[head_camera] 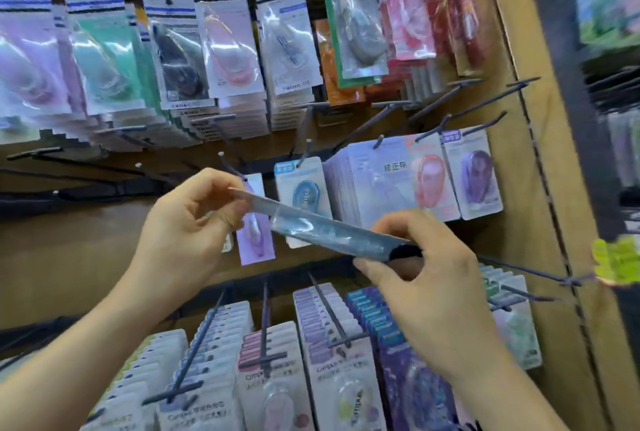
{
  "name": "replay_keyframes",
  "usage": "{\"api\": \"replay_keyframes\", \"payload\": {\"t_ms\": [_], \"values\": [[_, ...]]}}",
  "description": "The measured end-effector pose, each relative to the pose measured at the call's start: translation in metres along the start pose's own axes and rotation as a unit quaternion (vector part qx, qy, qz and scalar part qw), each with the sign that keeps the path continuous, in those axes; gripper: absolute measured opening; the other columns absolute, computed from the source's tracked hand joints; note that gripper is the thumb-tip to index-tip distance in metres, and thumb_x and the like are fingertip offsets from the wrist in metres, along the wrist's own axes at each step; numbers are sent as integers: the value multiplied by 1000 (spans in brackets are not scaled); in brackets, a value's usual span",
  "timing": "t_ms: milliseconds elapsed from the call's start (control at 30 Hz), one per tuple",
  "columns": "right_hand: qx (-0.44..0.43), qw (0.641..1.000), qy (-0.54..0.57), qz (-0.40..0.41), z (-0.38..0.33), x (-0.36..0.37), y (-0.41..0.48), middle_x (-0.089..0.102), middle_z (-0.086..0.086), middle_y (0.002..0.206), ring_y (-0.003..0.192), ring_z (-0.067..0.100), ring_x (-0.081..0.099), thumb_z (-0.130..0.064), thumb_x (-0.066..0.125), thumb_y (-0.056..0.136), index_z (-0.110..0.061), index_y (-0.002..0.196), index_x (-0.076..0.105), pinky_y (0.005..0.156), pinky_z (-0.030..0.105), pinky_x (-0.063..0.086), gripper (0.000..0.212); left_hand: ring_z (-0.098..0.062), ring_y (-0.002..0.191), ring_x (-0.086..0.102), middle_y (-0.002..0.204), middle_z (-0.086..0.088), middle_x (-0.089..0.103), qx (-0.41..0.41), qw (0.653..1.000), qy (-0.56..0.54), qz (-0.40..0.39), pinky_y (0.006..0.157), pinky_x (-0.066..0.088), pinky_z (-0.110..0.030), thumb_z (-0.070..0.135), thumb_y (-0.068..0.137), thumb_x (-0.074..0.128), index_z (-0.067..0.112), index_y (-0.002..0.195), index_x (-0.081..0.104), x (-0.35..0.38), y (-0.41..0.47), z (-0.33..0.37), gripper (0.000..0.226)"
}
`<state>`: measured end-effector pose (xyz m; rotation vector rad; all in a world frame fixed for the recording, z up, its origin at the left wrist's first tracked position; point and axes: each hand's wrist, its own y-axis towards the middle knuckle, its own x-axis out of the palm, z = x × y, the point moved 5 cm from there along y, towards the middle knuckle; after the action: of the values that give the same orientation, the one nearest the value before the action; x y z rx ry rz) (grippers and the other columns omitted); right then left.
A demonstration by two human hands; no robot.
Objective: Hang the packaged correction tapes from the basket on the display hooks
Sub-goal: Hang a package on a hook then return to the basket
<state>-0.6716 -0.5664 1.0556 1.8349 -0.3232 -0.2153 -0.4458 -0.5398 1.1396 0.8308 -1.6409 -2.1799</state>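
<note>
Pack: you held one packaged correction tape (332,231) edge-on in front of the mid row; it wasn't on any hook.
Left hand (187,222): fingers pinched the pack's upper end.
Right hand (433,278): thumb & fingers gripped its lower end.
Done: the mid row carried a purple pack (256,243), a blue pack (304,188) & a fuller stack (381,181) to the right.
Left to do: hang this pack; a bare hook (156,174) to the left looked free.
Basket: out of view, so remaining qty couldn't be told.
</note>
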Motion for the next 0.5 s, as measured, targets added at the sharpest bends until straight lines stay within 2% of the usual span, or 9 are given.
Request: {"api": "replay_keyframes", "payload": {"t_ms": [67, 100, 167, 233, 267, 333, 433, 500], "values": [[-4, 1000, 12, -23, 1, 4, -1, 57, -12, 90, 88, 11, 64, -11, 82, 77, -31, 85, 53, 70, 36, 56, 36, -23, 81, 65, 87, 1, 70, -20, 1000, -19, -5, 75, 57, -44, -2, 92, 59, 27, 84, 64, -2, -9, -4, 31], [-8, 999, 12, -37, 1, 9, -2, 58, -11, 91, 91, 13, 65, -11, 82, 77, -32, 83, 50, 70, 40, 56, 39, -25, 86, 66, 90, -1, 70, -29, 999, -22, -5, 77, 57, -45, -6, 92, 57, 27, 84, 64, -5, -14, -6, 34], [-23, 998, 3, -63, -2, 19, -3, 60, -9, 93, 95, 16, 66, -9, 80, 76, -34, 80, 43, 72, 40, 55, 46, -23, 94, 66, 95, 1, 70, -40, 999, -5, -2, 79, 57, -44, -16, 90, 54, 29, 84, 64, -15, -23, -9, 46], [-47, 995, -17, -82, -10, 31, -4, 61, -6, 94, 92, 16, 64, -7, 80, 74, -37, 80, 36, 70, 33, 52, 54, -16, 97, 67, 97, 5, 71, -40, 999, 21, 5, 82, 56, -35, -21, 85, 56, 30, 82, 66, -32, -32, -10, 53], [-58, 994, -25, -94, -15, 38, -4, 62, -6, 95, 90, 17, 63, -7, 80, 74, -39, 80, 33, 68, 30, 50, 58, -11, 99, 66, 99, 7, 70, -30, 999, 44, 8, 82, 55, -31, -19, 84, 60, 32, 83, 66, -41, -36, -9, 51], [-72, 988, -36, -128, -26, 53, -4, 64, -6, 97, 89, 18, 62, -10, 78, 77, -42, 81, 28, 66, 32, 51, 59, -6, 100, 63, 101, 10, 68, -2, 995, 99, 14, 76, 52, -25, -1, 83, 66, 37, 86, 64, -61, -41, -6, 38], [-56, 979, -39, -190, -41, 78, -5, 68, -8, 96, 85, 18, 63, -18, 74, 83, -39, 79, 27, 69, 41, 53, 51, -10, 94, 62, 99, 9, 66, -7, 992, 119, 35, 73, 50, -30, 20, 84, 62, 39, 89, 64, -90, -41, -7, 20], [-31, 973, -35, -224, -50, 96, -5, 67, -10, 92, 80, 10, 62, -23, 73, 86, -36, 79, 31, 69, 35, 52, 44, -13, 86, 63, 94, 6, 68, -31, 994, 97, 41, 75, 51, -34, 24, 86, 66, 33, 90, 66, -105, -37, -11, 10]]}}
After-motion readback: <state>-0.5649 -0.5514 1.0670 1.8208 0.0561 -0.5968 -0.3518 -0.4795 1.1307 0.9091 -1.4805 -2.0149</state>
